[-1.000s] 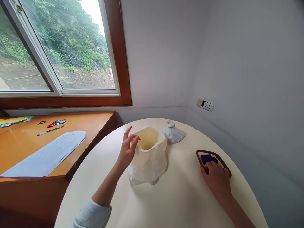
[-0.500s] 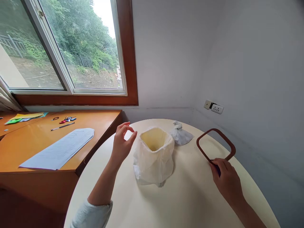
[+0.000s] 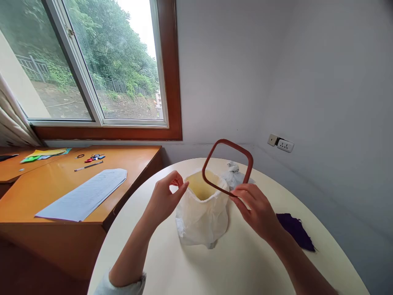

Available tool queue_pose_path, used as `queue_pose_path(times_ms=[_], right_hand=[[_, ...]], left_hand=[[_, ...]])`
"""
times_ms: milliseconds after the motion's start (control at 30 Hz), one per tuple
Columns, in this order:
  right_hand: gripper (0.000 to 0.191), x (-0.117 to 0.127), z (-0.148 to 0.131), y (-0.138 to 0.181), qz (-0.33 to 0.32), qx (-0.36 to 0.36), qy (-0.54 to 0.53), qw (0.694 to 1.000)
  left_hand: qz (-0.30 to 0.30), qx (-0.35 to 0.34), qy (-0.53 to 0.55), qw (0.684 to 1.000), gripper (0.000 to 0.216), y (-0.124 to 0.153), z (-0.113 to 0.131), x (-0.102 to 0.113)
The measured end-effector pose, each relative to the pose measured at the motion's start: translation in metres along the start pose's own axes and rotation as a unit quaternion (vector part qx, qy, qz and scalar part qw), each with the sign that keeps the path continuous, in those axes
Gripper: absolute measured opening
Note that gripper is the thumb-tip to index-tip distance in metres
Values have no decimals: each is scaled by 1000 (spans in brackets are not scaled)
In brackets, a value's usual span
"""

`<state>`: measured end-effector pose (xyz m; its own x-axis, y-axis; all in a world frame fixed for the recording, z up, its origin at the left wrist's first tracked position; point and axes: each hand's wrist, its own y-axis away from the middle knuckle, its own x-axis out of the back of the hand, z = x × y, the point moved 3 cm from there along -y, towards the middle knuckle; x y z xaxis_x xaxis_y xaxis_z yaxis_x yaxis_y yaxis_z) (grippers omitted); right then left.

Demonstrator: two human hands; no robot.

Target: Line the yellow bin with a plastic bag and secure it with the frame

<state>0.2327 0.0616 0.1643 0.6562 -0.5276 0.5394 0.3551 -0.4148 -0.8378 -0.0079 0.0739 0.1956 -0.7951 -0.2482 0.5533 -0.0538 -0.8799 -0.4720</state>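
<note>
A small bin lined with a white plastic bag (image 3: 201, 213) stands on the round cream table (image 3: 233, 266). My right hand (image 3: 256, 211) grips a brown rounded-square ring (image 3: 227, 166) by its near edge and holds it tilted above the bin's open mouth. My left hand (image 3: 166, 198) hovers at the bin's left rim, thumb and fingers pinched together; I cannot make out whether they hold the bag's edge. A purple cloth (image 3: 295, 230) lies on the table to the right of my right arm.
A knotted grey bag (image 3: 235, 175) sits behind the bin. An orange desk (image 3: 46, 200) at the left carries a white paper sheet (image 3: 84, 194), a pen and small coloured items. A window is above it. A wall socket (image 3: 281, 143) sits at the right.
My right hand lifted the brown ring off the purple cloth and carried it left over the bin. My left hand closed its fingers at the bin's rim. The view shifted left.
</note>
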Motion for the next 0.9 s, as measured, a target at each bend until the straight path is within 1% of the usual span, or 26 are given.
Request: queue_pose_path(times_ms=[133,267,433,533,600,667,800,900], right_hand=[[10,-18,-15,-10,-4,13,-16,1000],[12,-29,-22,-10,-12,20,-19,1000],[10,-26,-24,-11,-18,25,-47,998],[15,-17,-21,-13,20,17,-49,998],[20,-11,-15,-13,61,-5,-35,998],[24,-6,-8,-12,87,-42,-21,995],[36,-2,3,-12,79,-117,-33,989],[42,-1,4,-11,62,-137,-64,986]], left_hand=[[-41,7,71,997,26,1,5,-5],[-45,14,106,993,24,0,2,-8],[-53,32,133,989,23,-2,-7,-10],[-54,46,133,989,22,-3,-11,-7],[-59,47,123,989,21,-3,-13,-4],[-57,44,117,990,21,-4,-15,-2],[-50,45,108,992,22,-5,-19,1],[-54,48,100,992,23,-5,-19,-1]])
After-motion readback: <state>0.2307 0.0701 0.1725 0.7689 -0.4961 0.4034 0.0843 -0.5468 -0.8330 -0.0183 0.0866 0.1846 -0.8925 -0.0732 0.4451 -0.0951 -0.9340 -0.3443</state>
